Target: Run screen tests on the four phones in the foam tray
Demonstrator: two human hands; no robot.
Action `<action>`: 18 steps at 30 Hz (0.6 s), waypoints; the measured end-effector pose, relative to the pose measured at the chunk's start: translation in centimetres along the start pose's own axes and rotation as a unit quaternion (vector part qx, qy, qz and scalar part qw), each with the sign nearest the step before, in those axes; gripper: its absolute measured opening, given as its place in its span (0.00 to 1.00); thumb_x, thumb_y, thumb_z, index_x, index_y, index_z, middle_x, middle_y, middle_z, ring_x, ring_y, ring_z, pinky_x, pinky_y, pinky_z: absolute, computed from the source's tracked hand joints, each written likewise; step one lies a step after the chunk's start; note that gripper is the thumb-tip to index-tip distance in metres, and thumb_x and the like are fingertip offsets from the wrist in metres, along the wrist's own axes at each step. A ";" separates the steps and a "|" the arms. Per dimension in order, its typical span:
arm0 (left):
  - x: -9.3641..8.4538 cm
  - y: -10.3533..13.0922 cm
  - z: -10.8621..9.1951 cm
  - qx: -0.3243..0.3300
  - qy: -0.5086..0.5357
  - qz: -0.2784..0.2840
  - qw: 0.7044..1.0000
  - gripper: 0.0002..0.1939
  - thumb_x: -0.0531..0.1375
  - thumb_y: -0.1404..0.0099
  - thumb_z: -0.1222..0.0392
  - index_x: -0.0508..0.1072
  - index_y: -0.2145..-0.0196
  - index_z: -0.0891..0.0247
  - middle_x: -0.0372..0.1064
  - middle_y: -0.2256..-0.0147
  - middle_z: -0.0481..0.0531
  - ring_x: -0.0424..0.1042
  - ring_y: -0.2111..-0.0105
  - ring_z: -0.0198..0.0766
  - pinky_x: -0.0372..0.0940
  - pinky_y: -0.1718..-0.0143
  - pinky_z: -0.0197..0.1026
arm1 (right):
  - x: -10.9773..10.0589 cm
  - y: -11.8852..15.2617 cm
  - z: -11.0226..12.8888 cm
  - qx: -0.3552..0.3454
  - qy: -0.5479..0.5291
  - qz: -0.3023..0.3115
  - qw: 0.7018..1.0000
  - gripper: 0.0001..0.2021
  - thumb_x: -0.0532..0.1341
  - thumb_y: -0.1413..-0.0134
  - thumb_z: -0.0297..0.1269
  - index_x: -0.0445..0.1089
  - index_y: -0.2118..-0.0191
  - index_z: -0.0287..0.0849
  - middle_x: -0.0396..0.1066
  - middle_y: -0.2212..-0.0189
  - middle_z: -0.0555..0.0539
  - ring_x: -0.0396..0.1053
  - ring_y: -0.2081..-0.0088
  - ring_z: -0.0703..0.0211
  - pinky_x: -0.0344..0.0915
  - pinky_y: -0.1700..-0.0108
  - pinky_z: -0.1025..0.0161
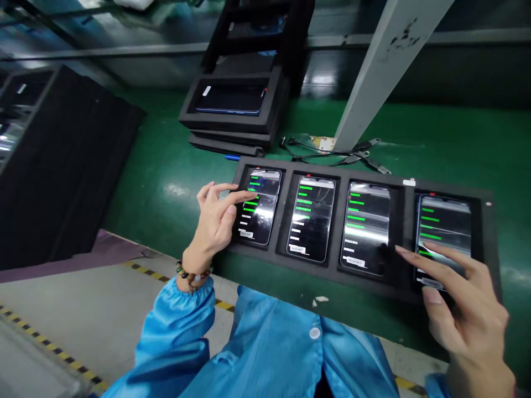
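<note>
Several smartphones lie face up in the slots of a black foam tray [315, 271], their screens lit with lines of green and white text. My left hand [218, 215] reaches over the leftmost smartphone [263, 215], its index fingertip at the screen and the other fingers apart. Between the hands lie a second smartphone [313, 215] and a third smartphone [367, 226]. Over the rightmost smartphone [452, 215] hovers my right hand [468, 298], fingers spread, partly covering its lower half. Neither hand holds anything.
Behind the tray stands a stack of foam trays [232, 124] with a dark-screened phone [232, 99] on top. Black cables [344, 157] lie at the foot of a grey post [385, 77]. A large black foam stack [62, 166] stands at left on the green table [166, 160].
</note>
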State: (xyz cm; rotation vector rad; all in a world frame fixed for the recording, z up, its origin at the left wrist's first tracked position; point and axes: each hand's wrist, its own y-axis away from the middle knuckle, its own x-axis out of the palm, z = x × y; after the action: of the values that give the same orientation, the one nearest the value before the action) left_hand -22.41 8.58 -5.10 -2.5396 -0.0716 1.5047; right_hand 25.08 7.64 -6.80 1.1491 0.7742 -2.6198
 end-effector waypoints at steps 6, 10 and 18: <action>0.2 -0.1 0.0 -0.019 0.029 -0.025 0.999 0.22 0.53 0.19 0.45 0.75 0.36 0.49 0.77 0.36 0.51 0.69 0.35 0.51 0.50 0.26 0.63 | -0.3 0.1 0.1 0.002 -0.018 -0.012 1.000 0.27 0.62 0.34 0.33 0.77 0.33 0.58 0.84 0.45 0.47 0.75 0.39 0.27 0.71 0.42 0.29; 0.5 -0.2 0.4 -0.027 0.050 -0.019 0.998 0.31 0.64 0.24 0.45 0.65 0.28 0.49 0.61 0.24 0.55 0.61 0.27 0.54 0.56 0.26 0.63 | -0.1 -0.4 1.4 0.012 -0.008 -0.008 1.000 0.25 0.59 0.31 0.33 0.76 0.33 0.54 0.83 0.44 0.44 0.73 0.37 0.29 0.68 0.39 0.31; 0.8 -0.1 1.3 -0.024 0.046 -0.023 0.998 0.35 0.62 0.23 0.44 0.59 0.24 0.49 0.52 0.21 0.60 0.52 0.21 0.57 0.49 0.22 0.66 | 5.8 -6.0 8.2 -0.046 -0.006 0.098 0.994 0.24 0.58 0.30 0.30 0.70 0.32 0.46 0.82 0.41 0.46 0.68 0.32 0.38 0.64 0.36 0.40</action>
State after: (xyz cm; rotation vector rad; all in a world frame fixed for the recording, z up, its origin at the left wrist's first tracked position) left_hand -23.13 8.96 -6.33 -2.6228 -0.1549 1.3833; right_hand 13.74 8.65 -4.05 1.1213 0.7303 -2.4031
